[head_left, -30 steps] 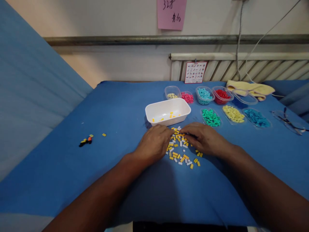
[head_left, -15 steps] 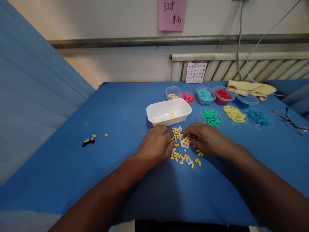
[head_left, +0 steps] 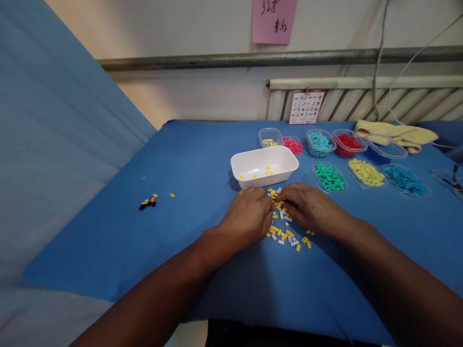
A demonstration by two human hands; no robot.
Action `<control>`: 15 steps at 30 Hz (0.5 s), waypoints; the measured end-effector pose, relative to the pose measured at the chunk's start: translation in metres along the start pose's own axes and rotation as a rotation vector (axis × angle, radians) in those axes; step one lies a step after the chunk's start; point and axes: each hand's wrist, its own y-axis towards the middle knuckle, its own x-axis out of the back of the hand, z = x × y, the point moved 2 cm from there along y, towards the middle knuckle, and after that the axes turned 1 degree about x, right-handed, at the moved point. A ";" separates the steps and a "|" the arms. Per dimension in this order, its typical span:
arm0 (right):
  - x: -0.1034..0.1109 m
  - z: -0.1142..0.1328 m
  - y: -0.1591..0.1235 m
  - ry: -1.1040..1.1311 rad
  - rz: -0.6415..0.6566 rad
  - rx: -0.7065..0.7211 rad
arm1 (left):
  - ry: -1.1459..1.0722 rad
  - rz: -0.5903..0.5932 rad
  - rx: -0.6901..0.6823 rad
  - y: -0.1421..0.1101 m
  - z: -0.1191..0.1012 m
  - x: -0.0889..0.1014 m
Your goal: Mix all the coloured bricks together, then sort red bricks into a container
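A loose pile of small yellow and white toy bricks point(head_left: 288, 234) lies on the blue-covered table. At its left edge rests my left hand point(head_left: 249, 214), closed with the fingers curled under; whatever they hold is hidden. My right hand point(head_left: 307, 207) reaches into the upper right of the pile, thumb and fingers drawn together in a pinch among the bricks. I cannot make out which piece is between them. Just beyond both hands stands a white plastic tub point(head_left: 265, 181) with several yellow bricks scattered on its bottom.
Clear tubs hold green bricks point(head_left: 329, 177), pale yellow bricks point(head_left: 366, 172), blue bricks point(head_left: 405, 180), light blue bricks point(head_left: 320, 140) and red bricks point(head_left: 347, 141). Eyeglasses point(head_left: 452, 183) and a yellow cloth point(head_left: 398, 131) are at right. A small black, orange and yellow cluster point(head_left: 149, 202) lies left.
The view has turned slightly left, so the table's things appear further right. My right hand has moved left over the pile, closer to my left hand, which stays beside the bricks.
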 end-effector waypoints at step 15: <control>0.002 0.009 0.001 0.093 -0.006 -0.057 | -0.086 -0.003 -0.049 0.000 0.005 0.000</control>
